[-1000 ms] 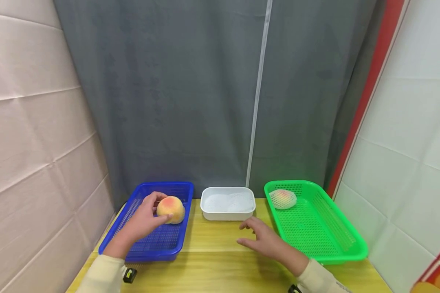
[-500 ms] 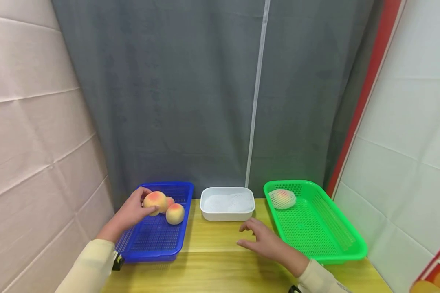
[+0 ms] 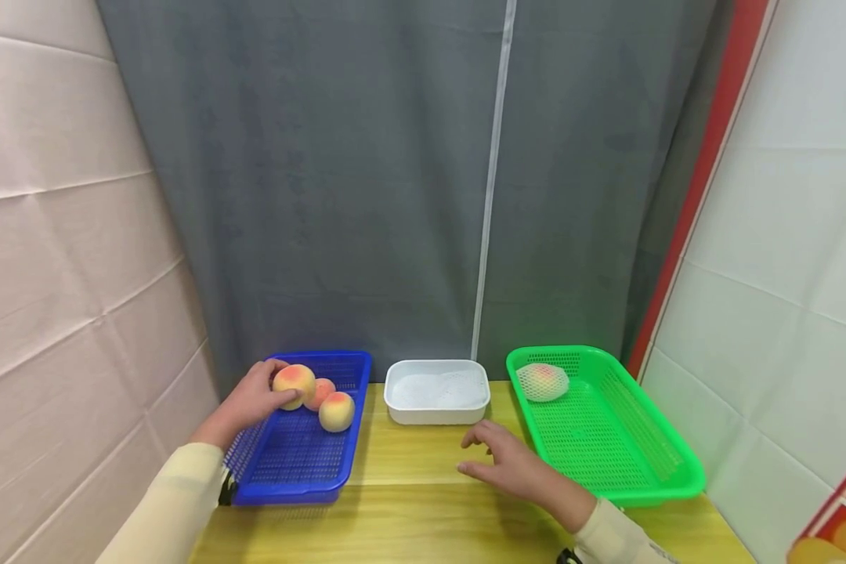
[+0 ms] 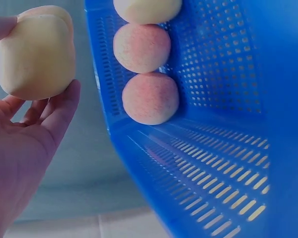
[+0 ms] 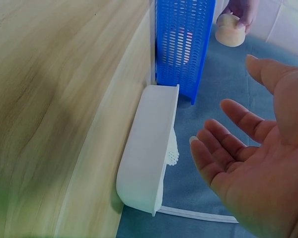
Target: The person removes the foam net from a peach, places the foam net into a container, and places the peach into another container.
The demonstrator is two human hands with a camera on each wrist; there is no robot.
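My left hand [image 3: 250,395] grips a yellow peach [image 3: 294,385] with a red-orange blush, raised over the blue basket [image 3: 292,489]. Thumb and fingers curl round the peach's sides in the left wrist view. Below it in the basket are more peaches, among them a pink one [image 4: 150,99], another pink one [image 4: 142,48] and a paler one [image 3: 337,412]. My right hand [image 3: 511,462] hovers over the table in front of the white tub [image 3: 437,417], fingers relaxed and apart, holding nothing. White foam netting [image 5: 173,148] shows over the tub's rim in the right wrist view.
On the right stands a green basket [image 3: 666,493] with a peach in a white foam net [image 3: 544,382] in its back left corner. A grey curtain [image 3: 366,196] hangs behind the wooden table [image 3: 409,517]. Pale cloth walls flank both sides.
My left hand has moved left and slightly up with the peach, uncovering other peaches in the blue basket. The right hand stays where it was.
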